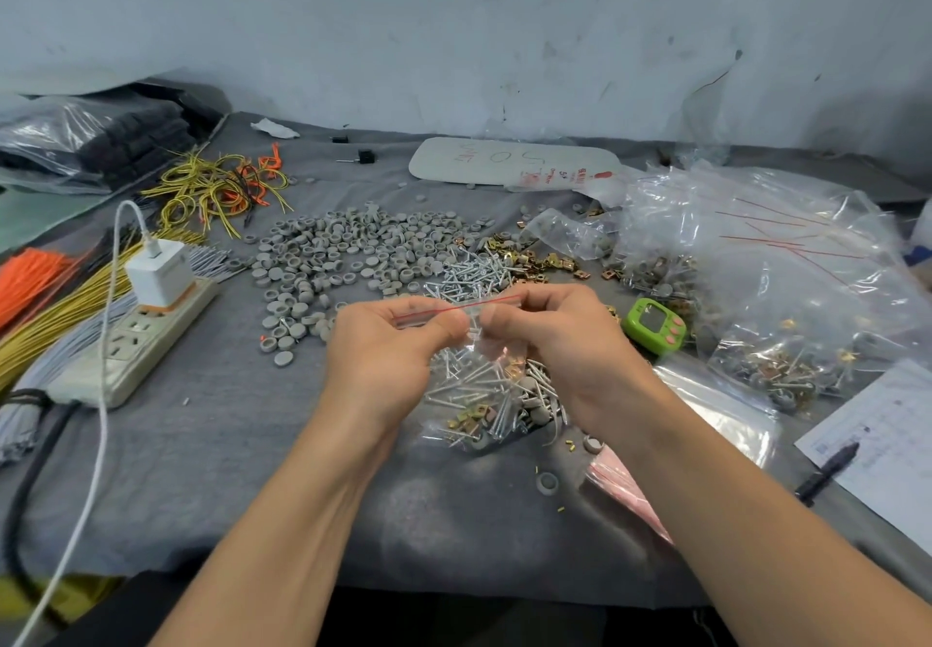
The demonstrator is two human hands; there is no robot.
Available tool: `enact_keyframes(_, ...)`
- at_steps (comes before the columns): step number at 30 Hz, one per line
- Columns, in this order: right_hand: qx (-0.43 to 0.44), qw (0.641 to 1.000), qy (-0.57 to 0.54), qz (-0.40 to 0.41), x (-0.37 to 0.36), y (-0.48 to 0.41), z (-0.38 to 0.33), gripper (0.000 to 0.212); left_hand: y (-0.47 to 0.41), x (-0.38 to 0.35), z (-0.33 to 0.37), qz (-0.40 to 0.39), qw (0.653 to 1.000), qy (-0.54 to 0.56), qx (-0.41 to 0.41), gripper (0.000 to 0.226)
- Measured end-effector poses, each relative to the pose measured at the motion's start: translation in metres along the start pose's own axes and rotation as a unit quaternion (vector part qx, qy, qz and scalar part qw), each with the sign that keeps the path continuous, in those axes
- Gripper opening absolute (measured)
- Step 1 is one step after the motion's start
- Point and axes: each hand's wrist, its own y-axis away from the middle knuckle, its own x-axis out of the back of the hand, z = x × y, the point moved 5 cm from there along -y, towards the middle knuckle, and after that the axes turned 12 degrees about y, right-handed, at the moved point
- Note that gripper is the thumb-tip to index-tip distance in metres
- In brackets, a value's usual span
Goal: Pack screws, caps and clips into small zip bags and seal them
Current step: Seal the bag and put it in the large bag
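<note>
From the head view, the left hand (383,344) and right hand (560,339) both pinch the red-lined top of a small zip bag (484,394), fingers curled tight on its strip, likely to press the seal shut. The bag hangs just above the grey counter (242,470), holding screws, caps and clips; loose caps (343,253) lie beyond.

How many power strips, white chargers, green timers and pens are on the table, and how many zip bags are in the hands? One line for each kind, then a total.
Power strip: 1
White charger: 1
Green timer: 1
Pen: 1
Zip bag pinched by left hand and right hand: 1
Total: 5
</note>
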Motion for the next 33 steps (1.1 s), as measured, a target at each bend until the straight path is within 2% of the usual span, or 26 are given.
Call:
enact_keyframes(3, -0.014, 0.999, -0.047, 0.018, 0.010, 0.001, -0.002, 0.015, -0.001, 0.002, 0.000, -0.001, 1.000, 0.020, 0.012, 0.003)
enact_keyframes(6, -0.020, 0.997, -0.074, 0.033, 0.015, 0.003, -0.003, 0.010, -0.002, 0.005, 0.001, 0.017, 0.999, 0.046, 0.019, 0.019)
enact_keyframes(9, -0.021, 0.997, -0.070, 0.037, 0.018, 0.002, -0.003, 0.014, 0.000, 0.003, 0.001, 0.017, 0.998, 0.055, 0.016, 0.013)
enact_keyframes(11, -0.020, 0.999, -0.019, -0.024, 0.017, 0.001, -0.003, 0.010, 0.001, 0.005, 0.000, 0.016, 0.998, 0.054, 0.015, 0.017)
enact_keyframes(13, -0.019, 0.982, 0.125, -0.137, 0.009, 0.005, 0.002, 0.021, 0.000, 0.005, 0.001, 0.011, 0.996, 0.081, 0.024, 0.025)
enact_keyframes(14, -0.018, 0.967, 0.190, -0.169, 0.003, 0.008, 0.007, 0.023, -0.001, 0.004, 0.002, 0.005, 0.994, 0.103, 0.032, 0.027)
enact_keyframes(16, -0.015, 0.965, 0.233, -0.117, 0.000, 0.006, 0.011, 0.014, -0.001, 0.000, 0.004, -0.012, 0.990, 0.130, 0.045, 0.032)
enact_keyframes(18, -0.007, 0.983, 0.179, -0.042, 0.006, 0.005, 0.009, 0.019, -0.001, -0.003, 0.003, -0.050, 0.991, 0.114, 0.057, 0.046)
enact_keyframes(20, -0.004, 0.995, 0.096, -0.018, 0.017, 0.007, 0.006, 0.024, 0.003, -0.013, -0.002, -0.120, 0.989, 0.043, 0.075, 0.054)
enact_keyframes(22, -0.016, 1.000, 0.022, -0.007, 0.034, 0.011, 0.005, 0.024, 0.008, -0.029, -0.009, -0.167, 0.982, 0.007, 0.083, 0.032)
enact_keyframes(24, -0.028, 0.999, 0.014, 0.025, 0.055, 0.017, 0.006, 0.020, 0.009, -0.050, -0.014, -0.157, 0.983, 0.025, 0.087, 0.017)
enact_keyframes(26, -0.049, 0.995, 0.029, 0.080, 0.078, 0.024, 0.010, 0.014, 0.007, -0.073, -0.019, -0.135, 0.985, 0.050, 0.097, 0.018)
enact_keyframes(29, -0.073, 0.980, 0.027, 0.183, 0.120, 0.036, 0.019, 0.020, 0.008, -0.119, -0.023, -0.142, 0.980, 0.093, 0.105, 0.012)
enact_keyframes(31, -0.077, 0.964, 0.035, 0.253, 0.156, 0.044, 0.023, 0.019, 0.017, -0.151, -0.028, -0.171, 0.970, 0.127, 0.114, 0.023)
enact_keyframes(33, -0.089, 0.944, 0.039, 0.314, 0.192, 0.051, 0.028, 0.008, 0.026, -0.170, -0.034, -0.202, 0.973, 0.083, 0.078, 0.042)
